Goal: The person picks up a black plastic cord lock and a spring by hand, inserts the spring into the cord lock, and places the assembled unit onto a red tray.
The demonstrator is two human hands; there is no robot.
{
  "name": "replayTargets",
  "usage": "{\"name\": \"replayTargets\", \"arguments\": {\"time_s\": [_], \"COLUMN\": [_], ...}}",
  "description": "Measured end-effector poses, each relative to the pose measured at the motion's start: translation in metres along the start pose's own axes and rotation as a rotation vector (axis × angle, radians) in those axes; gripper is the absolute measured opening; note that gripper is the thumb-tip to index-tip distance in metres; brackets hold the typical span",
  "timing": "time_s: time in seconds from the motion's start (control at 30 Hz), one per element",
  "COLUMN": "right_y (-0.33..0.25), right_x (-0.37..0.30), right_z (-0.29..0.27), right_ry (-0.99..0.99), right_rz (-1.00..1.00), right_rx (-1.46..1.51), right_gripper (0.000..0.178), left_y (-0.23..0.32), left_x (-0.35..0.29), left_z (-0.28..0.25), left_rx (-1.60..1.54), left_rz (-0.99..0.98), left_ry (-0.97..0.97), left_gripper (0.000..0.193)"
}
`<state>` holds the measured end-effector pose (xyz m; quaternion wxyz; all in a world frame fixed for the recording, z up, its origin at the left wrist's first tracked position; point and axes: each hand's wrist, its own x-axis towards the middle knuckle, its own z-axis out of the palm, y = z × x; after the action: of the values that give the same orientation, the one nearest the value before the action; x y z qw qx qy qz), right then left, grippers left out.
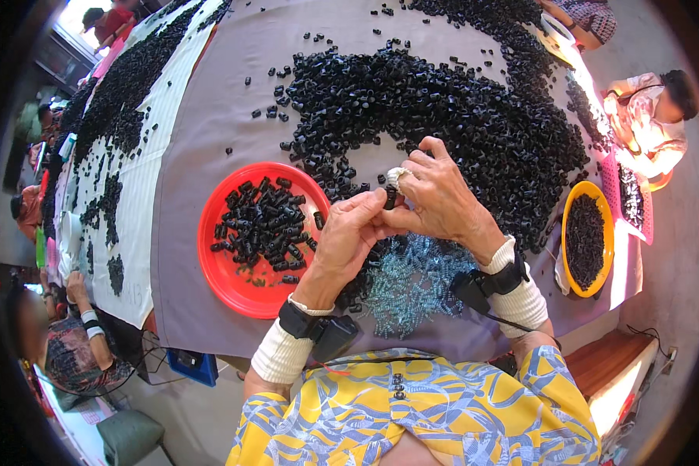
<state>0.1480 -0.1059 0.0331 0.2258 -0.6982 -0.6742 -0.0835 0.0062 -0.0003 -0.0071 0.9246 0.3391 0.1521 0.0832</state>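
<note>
In front of me, my left hand (pixel 345 237) pinches a small black ribbed plastic cylinder (pixel 391 197) between thumb and fingers. My right hand (pixel 449 200) closes on the same piece from the other side; white wrapping covers one of its fingers. Just below both hands lies a heap of pale blue, spring-like coils (pixel 415 283). To the left of my left hand, a red basin (pixel 210 256) holds many black cylinders. Beyond my hands spreads a large heap of loose black plastic pieces (pixel 435 116). What the inner fingertips cover is hidden.
A yellow basin (pixel 608 237) of thin black parts stands at the table's right edge, beside a pink basket (pixel 631 194). Another table (pixel 147 225) with black pieces runs along the left. People sit around: one at right (pixel 645 124), one at lower left (pixel 81 349).
</note>
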Motion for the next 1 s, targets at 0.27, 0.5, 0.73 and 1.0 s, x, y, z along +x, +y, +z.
{"name": "replayTargets", "arguments": {"time_s": [0.27,0.5,0.73,1.0], "right_y": [-0.002,-0.004,-0.002,-0.001], "right_x": [-0.002,-0.002,-0.004,-0.003], "right_z": [0.001,0.000,0.003,0.007], "right_ry": [0.062,0.111,0.113,0.078], "right_rz": [0.002,-0.036,-0.053,-0.078], "right_rx": [0.021,0.030,0.116,0.120], "right_gripper": [0.038,0.038,0.033,0.030], "left_y": [0.002,0.003,0.003,0.002], "left_x": [-0.003,-0.003,-0.005,-0.001], "left_z": [0.007,0.006,0.010,0.006], "left_rx": [-0.034,0.026,-0.085,-0.078], "left_rz": [-0.009,0.010,-0.034,-0.019], "left_ry": [0.005,-0.028,-0.020,-0.002], "left_gripper": [0.023,0.025,0.023,0.024]}}
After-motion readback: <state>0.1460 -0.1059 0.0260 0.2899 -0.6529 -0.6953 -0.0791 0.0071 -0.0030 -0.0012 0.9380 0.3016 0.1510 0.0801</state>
